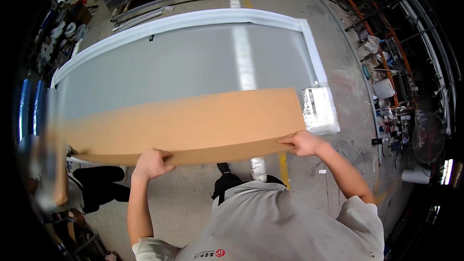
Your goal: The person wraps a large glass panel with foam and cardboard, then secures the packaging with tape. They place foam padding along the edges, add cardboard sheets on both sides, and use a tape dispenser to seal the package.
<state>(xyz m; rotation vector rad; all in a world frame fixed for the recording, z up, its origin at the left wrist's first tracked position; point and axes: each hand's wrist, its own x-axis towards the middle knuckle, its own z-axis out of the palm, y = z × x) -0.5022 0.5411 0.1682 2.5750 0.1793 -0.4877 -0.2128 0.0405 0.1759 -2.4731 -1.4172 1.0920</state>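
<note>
Brown cardboard sheet (188, 123), long, flat, plain, near edge gripped.

Both hands grip the near edge of a cardboard sheet (183, 123), the left hand (152, 163) and right hand (302, 143) well apart. Beyond them the sheet and a framed glass panel (193, 63) fill the way forward. Just right of the right hand lies a plastic-wrapped corner (320, 111). Below the hands, bare concrete floor (188, 198) is open; another person's dark legs (99, 183) stand left of the left forearm.
</note>
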